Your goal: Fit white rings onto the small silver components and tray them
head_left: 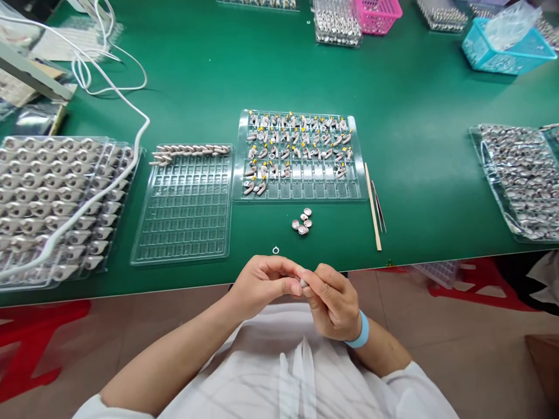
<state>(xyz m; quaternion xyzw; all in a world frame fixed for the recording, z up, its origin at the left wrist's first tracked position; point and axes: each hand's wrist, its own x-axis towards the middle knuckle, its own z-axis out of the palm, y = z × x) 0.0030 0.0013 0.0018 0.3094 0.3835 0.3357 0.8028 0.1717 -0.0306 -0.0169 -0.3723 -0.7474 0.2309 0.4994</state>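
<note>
Between the fingertips of my left hand [266, 285] and my right hand [329, 299] is a small light-grey part [303, 283], mostly covered by the fingers. Both hands are closed in a pinch and meet just off the table's front edge. Beyond them lies a little heap of round silvery caps [302, 229]. A small white ring [275, 250] rests near my left hand. Farther back, a clear tray [305, 189] holds rows of curved grey pieces with yellow tips, some with rings beside them.
On the left are a mostly bare clear tray [183, 233], stacked trays of grey parts [52, 192] and a white cable [142, 125]. A wooden stick [372, 206] and tweezers [379, 206] lie right of centre. Farther right are a filled tray [519, 180] and a blue basket [498, 55].
</note>
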